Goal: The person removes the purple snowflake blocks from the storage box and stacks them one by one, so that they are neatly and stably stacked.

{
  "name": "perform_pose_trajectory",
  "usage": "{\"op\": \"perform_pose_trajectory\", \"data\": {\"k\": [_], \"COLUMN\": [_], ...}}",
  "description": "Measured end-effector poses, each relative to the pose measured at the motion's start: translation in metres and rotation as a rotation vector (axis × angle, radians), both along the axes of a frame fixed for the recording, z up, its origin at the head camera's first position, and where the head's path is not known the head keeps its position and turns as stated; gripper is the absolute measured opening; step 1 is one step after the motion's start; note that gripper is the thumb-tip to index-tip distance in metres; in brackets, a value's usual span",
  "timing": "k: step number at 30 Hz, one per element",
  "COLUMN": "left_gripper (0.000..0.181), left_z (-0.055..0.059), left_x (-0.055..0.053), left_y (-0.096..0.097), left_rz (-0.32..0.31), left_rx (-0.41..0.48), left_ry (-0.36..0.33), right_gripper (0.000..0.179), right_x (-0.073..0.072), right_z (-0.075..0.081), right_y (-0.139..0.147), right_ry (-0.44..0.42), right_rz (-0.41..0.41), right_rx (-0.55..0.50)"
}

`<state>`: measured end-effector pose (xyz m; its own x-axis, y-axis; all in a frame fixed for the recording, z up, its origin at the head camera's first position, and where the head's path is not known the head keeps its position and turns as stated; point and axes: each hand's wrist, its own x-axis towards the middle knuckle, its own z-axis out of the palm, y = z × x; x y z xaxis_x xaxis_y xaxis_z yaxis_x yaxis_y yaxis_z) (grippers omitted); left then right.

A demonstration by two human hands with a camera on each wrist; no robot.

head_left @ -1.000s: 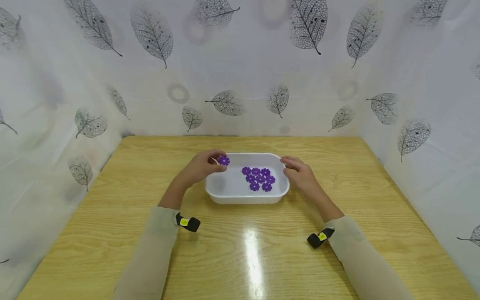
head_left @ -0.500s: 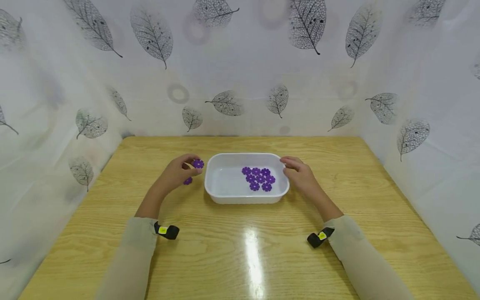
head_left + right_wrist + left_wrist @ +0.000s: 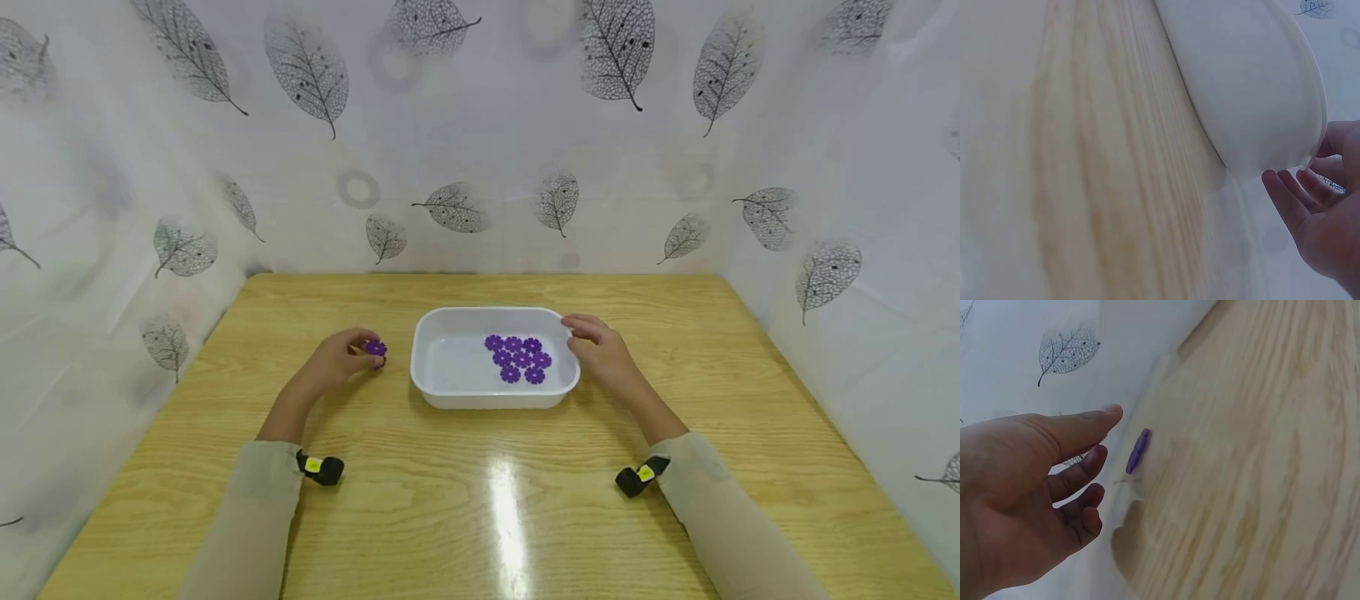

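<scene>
The yellow labels [image 3: 646, 473] at my wrists are too small to read. My left hand [image 3: 332, 365] is loosely spread, thumb and fingers just short of a purple flower-shaped disc [image 3: 1138, 451]; my right hand [image 3: 606, 358] rests relaxed fingertips against the white tray [image 3: 491, 401]. Purple discs [image 3: 522, 359] cluster in its right half. Glossy wood-grain tabletop [image 3: 420, 483] surrounds it, the far edge meeting leaf-printed curtains [image 3: 480, 125].

Leaf-printed white sheeting [image 3: 480, 133] hangs behind a wooden table [image 3: 420, 517].
</scene>
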<state>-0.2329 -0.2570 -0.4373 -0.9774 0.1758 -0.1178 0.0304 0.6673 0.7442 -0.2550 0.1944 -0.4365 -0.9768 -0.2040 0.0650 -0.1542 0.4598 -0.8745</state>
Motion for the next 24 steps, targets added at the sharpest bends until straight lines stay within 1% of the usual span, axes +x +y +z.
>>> {"op": "perform_pose_trajectory", "data": {"k": [5, 11, 18, 24], "left_gripper": [0.045, 0.045, 0.042, 0.042], "left_z": [-0.0052, -0.0097, -0.0087, -0.0074], "left_x": [0.0003, -0.0002, 0.0005, 0.0011], "left_y": [-0.0025, -0.0035, -0.0016, -0.0021], "left_rz": [0.009, 0.021, 0.019, 0.001], "left_rx": [-0.064, -0.094, -0.111, -0.117], "left_ry": [-0.002, 0.009, 0.004, -0.004], "right_gripper": [0.041, 0.041, 0.042, 0.041], "right_x": [0.0003, 0.0000, 0.0005, 0.0006], "right_z": [-0.0002, 0.0000, 0.0010, -0.0002], "right_y": [0.0007, 0.0013, 0.0012, 0.0020], "right_ry": [0.002, 0.000, -0.018, -0.016], "right_rz": [0.008, 0.014, 0.015, 0.013], "right_rx": [-0.001, -0.003, -0.004, 0.006]}}
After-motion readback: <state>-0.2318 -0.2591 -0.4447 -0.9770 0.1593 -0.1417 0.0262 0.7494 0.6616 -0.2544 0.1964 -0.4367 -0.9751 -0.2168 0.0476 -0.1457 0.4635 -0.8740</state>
